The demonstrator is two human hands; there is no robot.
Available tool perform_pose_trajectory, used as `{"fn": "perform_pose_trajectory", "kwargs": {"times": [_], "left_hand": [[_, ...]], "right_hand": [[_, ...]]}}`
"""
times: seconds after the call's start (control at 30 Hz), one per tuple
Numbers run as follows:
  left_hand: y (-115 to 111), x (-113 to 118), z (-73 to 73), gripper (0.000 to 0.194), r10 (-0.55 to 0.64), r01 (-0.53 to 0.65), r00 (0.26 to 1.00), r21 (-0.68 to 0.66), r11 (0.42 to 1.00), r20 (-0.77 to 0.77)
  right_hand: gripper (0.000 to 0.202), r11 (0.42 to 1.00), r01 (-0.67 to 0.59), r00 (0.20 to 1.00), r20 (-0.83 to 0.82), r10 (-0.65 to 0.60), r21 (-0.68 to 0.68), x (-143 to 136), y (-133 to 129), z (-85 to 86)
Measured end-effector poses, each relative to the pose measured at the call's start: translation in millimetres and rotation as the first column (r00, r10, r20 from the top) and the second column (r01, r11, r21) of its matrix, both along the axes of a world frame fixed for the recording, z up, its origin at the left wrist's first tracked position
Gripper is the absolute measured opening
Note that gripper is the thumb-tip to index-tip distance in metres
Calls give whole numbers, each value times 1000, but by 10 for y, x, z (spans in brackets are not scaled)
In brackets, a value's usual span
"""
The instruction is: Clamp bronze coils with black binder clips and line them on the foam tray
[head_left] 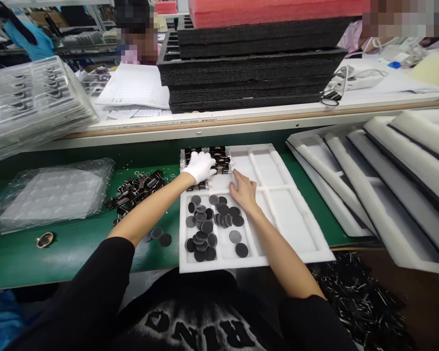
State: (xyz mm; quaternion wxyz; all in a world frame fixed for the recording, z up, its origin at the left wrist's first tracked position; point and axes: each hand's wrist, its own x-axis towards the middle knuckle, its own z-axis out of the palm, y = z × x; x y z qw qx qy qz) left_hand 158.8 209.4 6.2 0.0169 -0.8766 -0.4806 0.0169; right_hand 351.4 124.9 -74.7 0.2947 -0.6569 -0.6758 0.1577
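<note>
My left hand [200,166], in a white glove, lies over a row of black binder clips [219,158] in the upper left compartment of a white foam tray [241,264]. Its fingers look spread on the clips. Bare, my right hand [244,190] is at the right end of that row, index finger and thumb apart, the index tip close to a clip's wire handle; whether it touches I cannot tell. Many dark round discs [207,227] lie loose in the tray's lower left compartments. A heap of loose binder clips [141,190] sits left of the tray on the green tabletop [131,263].
More discs [165,239] and a small round gold-rimmed item [45,239] lie left. Clear plastic trays [58,195] are beyond them. Foam trays [351,180] lean at right, above a dark pile of clips [358,292]. Black foam [249,78] is stacked on the shelf.
</note>
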Motion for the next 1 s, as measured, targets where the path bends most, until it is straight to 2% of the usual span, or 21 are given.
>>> {"fn": "perform_pose_trajectory", "kwargs": {"times": [0.13,0.27,0.37,0.5,0.6,0.9,1.0], "left_hand": [[-34,4,-13,34,26,-26,998,5,1000,60],[-151,-160,59,39,119,-123,986,27,992,117],[-291,-328,141,40,130,-138,978,42,990,161],[-538,-596,231,41,124,-143,967,70,987,224],[-743,-804,238,39,129,-156,956,83,984,262],[-1360,-1348,108,36,165,-195,939,72,978,301],[-1661,-1548,71,37,204,-255,922,122,959,330]], "right_hand": [[68,999,38,997,-74,-39,-11,92,90,-10],[74,996,72,980,-182,-82,-61,197,336,-29],[78,995,47,965,-255,-69,-92,208,485,-59],[80,994,25,953,-298,-56,-107,176,527,-119],[74,994,8,955,-295,-40,-107,171,506,-161],[38,997,-42,977,-213,28,-63,276,492,-179],[45,998,-32,985,-171,24,-47,248,423,-144]]}}
